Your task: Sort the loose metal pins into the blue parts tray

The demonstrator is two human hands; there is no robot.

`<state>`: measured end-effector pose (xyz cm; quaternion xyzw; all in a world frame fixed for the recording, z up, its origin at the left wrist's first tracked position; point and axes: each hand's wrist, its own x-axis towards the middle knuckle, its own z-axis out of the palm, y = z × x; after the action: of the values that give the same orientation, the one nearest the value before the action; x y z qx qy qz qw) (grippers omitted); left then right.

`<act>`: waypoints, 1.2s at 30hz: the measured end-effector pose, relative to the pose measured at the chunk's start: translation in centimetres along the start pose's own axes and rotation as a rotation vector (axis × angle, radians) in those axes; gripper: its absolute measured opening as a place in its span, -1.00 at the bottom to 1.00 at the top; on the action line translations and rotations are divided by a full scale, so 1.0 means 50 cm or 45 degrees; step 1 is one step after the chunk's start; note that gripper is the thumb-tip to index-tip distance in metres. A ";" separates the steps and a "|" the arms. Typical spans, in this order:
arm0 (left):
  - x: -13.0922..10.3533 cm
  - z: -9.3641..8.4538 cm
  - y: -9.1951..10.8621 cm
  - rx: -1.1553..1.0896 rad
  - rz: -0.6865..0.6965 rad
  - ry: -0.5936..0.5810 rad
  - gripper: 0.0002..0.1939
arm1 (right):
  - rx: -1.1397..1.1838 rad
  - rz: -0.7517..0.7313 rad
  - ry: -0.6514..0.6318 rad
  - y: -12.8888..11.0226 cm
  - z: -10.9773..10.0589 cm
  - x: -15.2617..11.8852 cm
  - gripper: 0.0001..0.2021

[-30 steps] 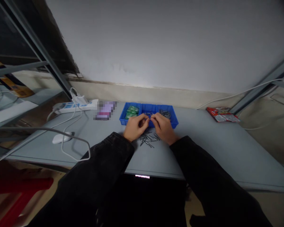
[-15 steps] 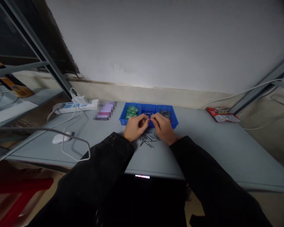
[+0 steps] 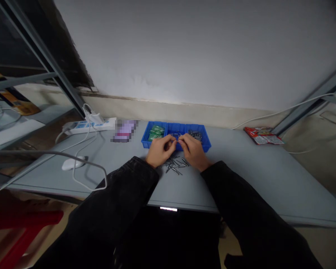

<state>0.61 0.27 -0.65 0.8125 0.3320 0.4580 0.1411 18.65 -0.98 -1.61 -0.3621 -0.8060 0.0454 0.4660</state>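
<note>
My left hand (image 3: 160, 150) and my right hand (image 3: 194, 151) are closed in pinches, fingertips close together over the front edge of the blue three-part tray (image 3: 175, 147). What they pinch is too small to make out. Green items (image 3: 156, 131) lie in the tray's left compartment, a few thin metal pieces in the middle one, and dark grey pieces (image 3: 195, 134) in the right one. Below my hands, a loose pile of thin metal pieces (image 3: 173, 166) is spread on the grey table (image 3: 182, 192).
A white power strip (image 3: 92, 126) with cables, a blurred purple object (image 3: 124, 131) and a white mouse (image 3: 72, 163) are on the left. At the right back lies a red packet (image 3: 263, 136). A wall stands behind; a red stool (image 3: 25, 220) is at lower left.
</note>
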 end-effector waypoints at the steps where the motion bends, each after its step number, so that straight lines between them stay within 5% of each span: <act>1: 0.000 0.000 0.000 -0.002 -0.001 0.001 -0.86 | 0.000 0.001 0.002 0.000 0.000 0.000 -0.80; 36: -0.001 0.001 -0.003 0.020 -0.007 0.009 -0.86 | 0.010 -0.012 0.020 0.007 0.005 -0.003 -0.86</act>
<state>0.60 0.36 -0.78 0.8111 0.3381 0.4578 0.1348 18.70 -0.77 -2.00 -0.3567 -0.8039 0.0438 0.4739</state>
